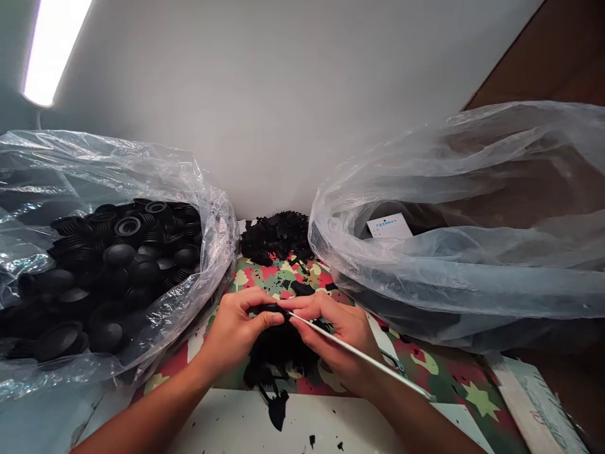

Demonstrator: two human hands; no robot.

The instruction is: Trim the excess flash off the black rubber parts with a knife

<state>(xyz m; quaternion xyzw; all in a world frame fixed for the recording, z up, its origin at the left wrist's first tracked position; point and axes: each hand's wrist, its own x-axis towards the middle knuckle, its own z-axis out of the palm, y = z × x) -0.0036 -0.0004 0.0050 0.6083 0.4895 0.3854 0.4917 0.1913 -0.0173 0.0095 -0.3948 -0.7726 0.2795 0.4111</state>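
Observation:
My left hand (239, 328) is closed around a black rubber part (278, 345), thumb pressed on its top edge. My right hand (333, 331) pinches a thin pale blade-like tool (363, 356) whose tip meets the part between my thumbs; its long handle runs down to the right along my forearm. Thin black strips of rubber hang from the part over a white sheet (227, 422). Both hands hover over a camouflage-patterned cloth (439, 372).
A clear plastic bag (155, 170) on the left holds several round black ribbed rubber parts (118, 252). A second large clear bag (472, 252) on the right holds a white card (388, 227). A heap of black scraps (278, 236) lies against the white wall behind.

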